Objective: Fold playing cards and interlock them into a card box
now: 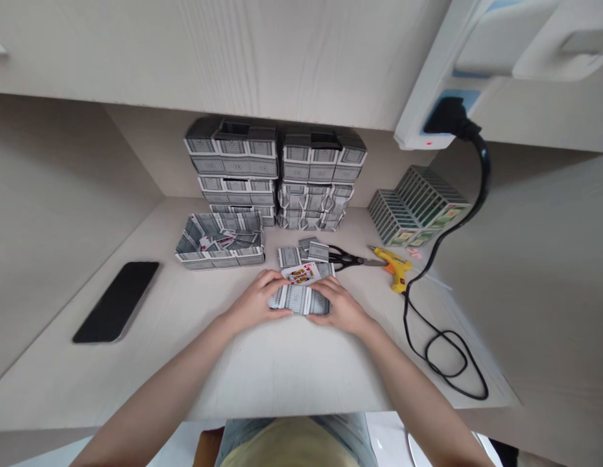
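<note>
Between my two hands is a small block made of grey-backed playing cards, low over the desk. My left hand grips its left end, thumb and fingers closed on it. At the right end my right hand closes on the same block. Just behind it a face card shows its printed side. Other folded cards lie loosely beyond. Black-handled scissors rest behind my right hand, partly under the cards. An open card box with folded pieces inside stands beyond my left hand.
Stacked card boxes and more stacks stand against the back wall. A yellow glue gun lies at right, its black cord looping to a power strip. Green-striped card boxes fill the back right. A phone lies left.
</note>
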Demonstrator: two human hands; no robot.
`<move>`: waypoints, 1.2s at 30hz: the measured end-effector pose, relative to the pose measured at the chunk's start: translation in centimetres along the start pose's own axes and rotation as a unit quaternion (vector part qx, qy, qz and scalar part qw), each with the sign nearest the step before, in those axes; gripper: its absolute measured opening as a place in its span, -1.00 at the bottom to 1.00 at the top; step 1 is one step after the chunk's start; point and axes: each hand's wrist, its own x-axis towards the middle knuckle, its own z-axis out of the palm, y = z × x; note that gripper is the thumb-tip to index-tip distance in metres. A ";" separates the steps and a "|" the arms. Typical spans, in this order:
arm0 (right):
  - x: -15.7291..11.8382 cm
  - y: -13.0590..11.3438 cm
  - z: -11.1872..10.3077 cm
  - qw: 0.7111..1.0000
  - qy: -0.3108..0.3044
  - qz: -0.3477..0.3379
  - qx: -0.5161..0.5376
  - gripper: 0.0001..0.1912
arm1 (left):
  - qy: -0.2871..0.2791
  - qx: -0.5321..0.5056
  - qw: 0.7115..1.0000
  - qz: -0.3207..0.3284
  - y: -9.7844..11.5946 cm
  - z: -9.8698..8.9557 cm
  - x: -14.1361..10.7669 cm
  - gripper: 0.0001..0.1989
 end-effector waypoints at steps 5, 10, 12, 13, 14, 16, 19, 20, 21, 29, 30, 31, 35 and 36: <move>-0.1 0.2 0.3 1.000 0.011 0.007 -0.016 -0.45 | 0.003 -0.007 1.000 -0.016 0.1 -0.2 0.1 -0.47; 0.0 0.0 0.6 0.999 0.010 0.018 -0.042 -0.42 | -0.009 -0.022 0.999 -0.023 0.5 0.2 0.1 -0.45; 0.1 -0.1 0.8 0.999 0.011 0.016 -0.050 -0.42 | -0.019 -0.034 0.999 -0.022 0.8 0.4 0.1 -0.38; 0.1 -0.1 0.8 0.998 0.013 0.014 -0.053 -0.42 | -0.022 -0.038 0.999 -0.022 0.9 0.4 0.1 -0.35; 0.1 -0.1 0.7 0.998 0.017 0.012 -0.054 -0.43 | -0.022 -0.040 0.999 -0.023 1.0 0.4 0.1 -0.32; 0.1 -0.1 0.6 0.998 0.026 0.011 -0.056 -0.44 | -0.019 -0.034 0.999 -0.023 1.1 0.2 0.1 -0.28; 0.0 -0.1 0.3 0.998 0.034 0.009 -0.060 -0.44 | -0.010 -0.012 1.000 -0.016 1.0 -0.1 0.2 -0.29; 0.0 -0.1 0.3 0.998 0.035 0.006 -0.061 -0.44 | -0.008 -0.006 1.000 -0.014 1.0 -0.1 0.2 -0.32; 0.0 -0.1 0.3 0.997 0.035 0.003 -0.062 -0.43 | -0.006 -0.002 1.000 -0.012 0.9 -0.1 0.2 -0.36; 0.1 -0.1 0.3 0.998 0.034 -0.012 -0.052 -0.44 | -0.006 -0.034 0.999 -0.010 0.7 0.5 0.2 -0.44; 0.1 -0.1 0.2 0.998 0.032 -0.014 -0.048 -0.44 | -0.007 -0.038 0.999 -0.009 0.8 0.6 0.2 -0.44; 0.1 -0.1 0.2 0.998 0.032 -0.014 -0.045 -0.43 | -0.009 -0.042 0.999 -0.010 0.8 0.6 0.2 -0.44; 0.0 0.0 0.2 0.999 0.021 -0.008 -0.042 -0.43 | -0.015 -0.049 0.999 -0.011 1.0 0.6 0.2 -0.43; 0.0 -0.1 0.2 0.999 0.018 -0.005 -0.044 -0.43 | -0.013 -0.045 0.999 -0.008 1.1 0.5 0.2 -0.44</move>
